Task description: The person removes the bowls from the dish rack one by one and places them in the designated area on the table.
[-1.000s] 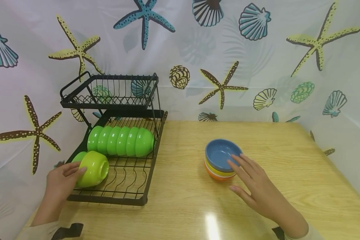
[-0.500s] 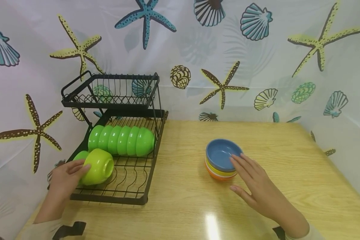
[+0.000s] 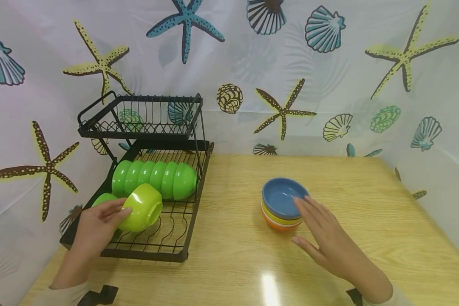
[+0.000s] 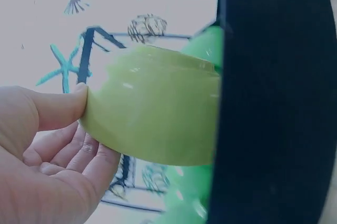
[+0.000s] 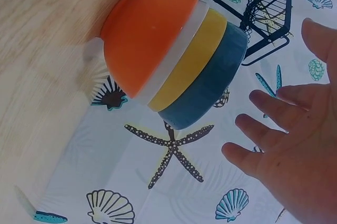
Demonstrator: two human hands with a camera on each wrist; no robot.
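The yellow-green bowl (image 3: 144,207) sat tipped on its side at lower left of the frame, over the dish rack (image 3: 176,250), my left hand (image 3: 99,223) curled around its base. My right hand (image 3: 323,231), fingers spread, touched the blue bowl (image 3: 279,196) at centre.

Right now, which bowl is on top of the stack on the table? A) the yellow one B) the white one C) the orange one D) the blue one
D: the blue bowl sits on top, with yellow, white and orange bowls under it, beside the right hand.
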